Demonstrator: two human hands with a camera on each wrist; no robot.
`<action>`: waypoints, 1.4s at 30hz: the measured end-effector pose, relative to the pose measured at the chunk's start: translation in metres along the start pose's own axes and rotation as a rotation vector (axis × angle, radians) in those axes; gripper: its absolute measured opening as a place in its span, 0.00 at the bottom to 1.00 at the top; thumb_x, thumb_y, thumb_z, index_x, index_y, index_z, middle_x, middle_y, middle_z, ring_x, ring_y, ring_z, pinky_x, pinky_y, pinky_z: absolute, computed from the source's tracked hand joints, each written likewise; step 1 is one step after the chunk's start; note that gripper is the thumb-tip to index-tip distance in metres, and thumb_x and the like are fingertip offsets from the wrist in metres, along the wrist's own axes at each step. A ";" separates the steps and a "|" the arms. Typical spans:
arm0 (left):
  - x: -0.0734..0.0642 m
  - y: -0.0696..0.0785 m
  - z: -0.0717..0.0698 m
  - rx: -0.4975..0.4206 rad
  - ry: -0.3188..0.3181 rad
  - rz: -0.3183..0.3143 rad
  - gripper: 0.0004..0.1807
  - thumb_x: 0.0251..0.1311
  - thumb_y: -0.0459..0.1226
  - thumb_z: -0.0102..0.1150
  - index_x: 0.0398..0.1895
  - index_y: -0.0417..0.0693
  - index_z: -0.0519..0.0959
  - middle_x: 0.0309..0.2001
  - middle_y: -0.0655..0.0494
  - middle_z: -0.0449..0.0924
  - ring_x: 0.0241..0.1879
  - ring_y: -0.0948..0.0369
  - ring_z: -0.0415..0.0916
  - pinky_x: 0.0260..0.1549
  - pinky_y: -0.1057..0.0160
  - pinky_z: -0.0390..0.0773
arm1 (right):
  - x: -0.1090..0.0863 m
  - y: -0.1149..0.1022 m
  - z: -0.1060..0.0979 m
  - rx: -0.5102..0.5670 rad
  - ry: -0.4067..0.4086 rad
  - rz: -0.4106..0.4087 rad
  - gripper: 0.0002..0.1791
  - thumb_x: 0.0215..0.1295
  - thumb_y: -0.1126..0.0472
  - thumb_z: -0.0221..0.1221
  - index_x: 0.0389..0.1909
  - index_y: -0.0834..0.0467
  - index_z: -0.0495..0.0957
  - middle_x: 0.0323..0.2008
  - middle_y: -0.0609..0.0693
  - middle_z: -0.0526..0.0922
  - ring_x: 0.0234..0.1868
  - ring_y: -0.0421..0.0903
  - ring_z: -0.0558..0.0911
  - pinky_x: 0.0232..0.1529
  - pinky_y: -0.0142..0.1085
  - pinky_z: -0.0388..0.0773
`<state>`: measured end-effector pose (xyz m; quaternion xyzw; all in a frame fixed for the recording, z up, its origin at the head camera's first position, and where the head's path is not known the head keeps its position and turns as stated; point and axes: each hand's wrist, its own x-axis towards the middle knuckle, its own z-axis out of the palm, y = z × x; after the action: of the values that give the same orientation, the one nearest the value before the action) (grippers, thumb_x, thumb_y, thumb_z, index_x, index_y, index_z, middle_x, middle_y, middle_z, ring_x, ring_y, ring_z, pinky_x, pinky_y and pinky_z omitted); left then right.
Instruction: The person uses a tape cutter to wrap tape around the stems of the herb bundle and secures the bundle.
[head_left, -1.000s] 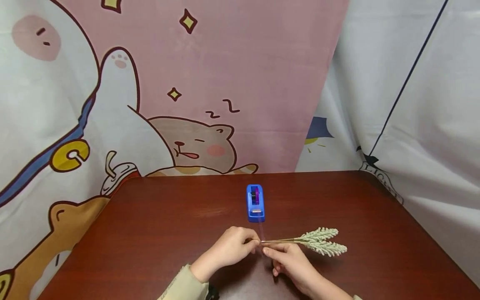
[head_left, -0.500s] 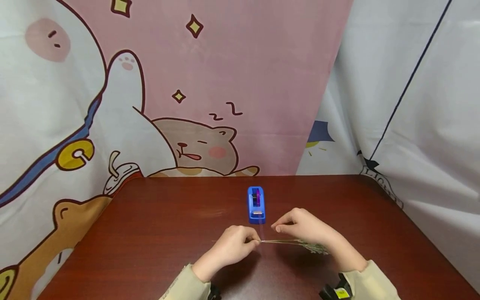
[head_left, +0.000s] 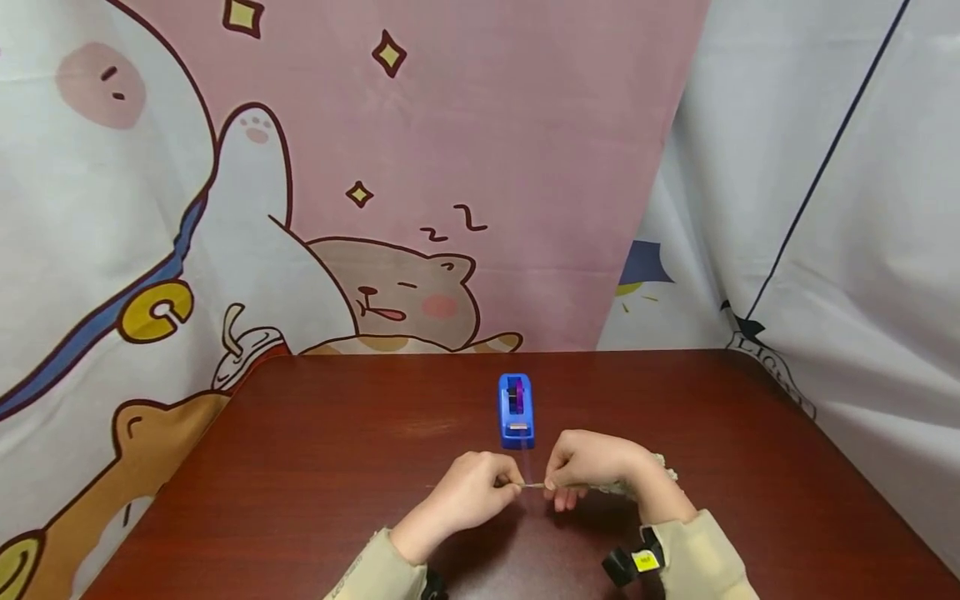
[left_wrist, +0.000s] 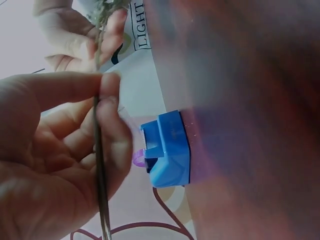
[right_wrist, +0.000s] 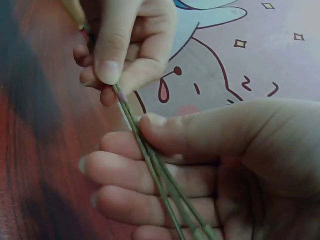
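My left hand [head_left: 471, 493] pinches the thin green stems [right_wrist: 145, 145] of several pale flower sprays between thumb and forefinger. Close to its right, my right hand [head_left: 603, 461] holds the same stems, thumb laid over them against the fingers in the right wrist view. The pale flower heads [head_left: 665, 468] stick out behind the right wrist, mostly hidden by it. A faint strip of purple tape [right_wrist: 122, 96] lies on the stems by the left fingertips. From the blue tape dispenser [head_left: 516, 411], a clear tape strip [head_left: 527, 463] runs toward the stems between both hands.
The dispenser stands on a dark reddish-brown table [head_left: 360, 417], just beyond the hands. A cartoon-printed cloth [head_left: 555, 167] hangs behind the table, and a white cloth [head_left: 847, 250] hangs on the right. A black wrist device [head_left: 633, 562] sits at the right sleeve.
My right hand let go of the stems, rose beside the dispenser, then came back down and took the stems from above. The left hand kept its hold.
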<state>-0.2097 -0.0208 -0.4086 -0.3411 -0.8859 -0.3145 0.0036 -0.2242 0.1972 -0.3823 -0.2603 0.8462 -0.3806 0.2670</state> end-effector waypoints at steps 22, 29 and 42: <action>0.009 -0.012 -0.027 -0.322 -0.371 -0.173 0.12 0.66 0.30 0.52 0.28 0.37 0.83 0.19 0.52 0.79 0.15 0.65 0.72 0.20 0.60 0.79 | 0.010 -0.006 0.009 -0.216 0.199 -0.092 0.08 0.51 0.68 0.68 0.17 0.56 0.84 0.13 0.40 0.78 0.15 0.37 0.75 0.17 0.30 0.70; 0.010 -0.018 -0.022 -0.341 -0.375 -0.150 0.10 0.63 0.29 0.55 0.27 0.38 0.84 0.19 0.51 0.79 0.15 0.64 0.73 0.23 0.53 0.80 | 0.012 -0.001 0.010 -0.243 0.214 -0.090 0.10 0.46 0.68 0.69 0.14 0.52 0.82 0.12 0.37 0.75 0.15 0.34 0.73 0.19 0.30 0.70; 0.011 -0.021 -0.016 -0.319 -0.317 -0.130 0.07 0.59 0.28 0.60 0.27 0.41 0.86 0.18 0.54 0.80 0.15 0.66 0.72 0.17 0.68 0.75 | 0.013 0.005 0.010 -0.316 0.230 -0.093 0.11 0.43 0.66 0.70 0.14 0.50 0.79 0.13 0.35 0.72 0.17 0.32 0.68 0.19 0.29 0.66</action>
<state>-0.2341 -0.0351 -0.4049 -0.3245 -0.8346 -0.3926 -0.2098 -0.2286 0.1866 -0.3947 -0.2926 0.9074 -0.2821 0.1065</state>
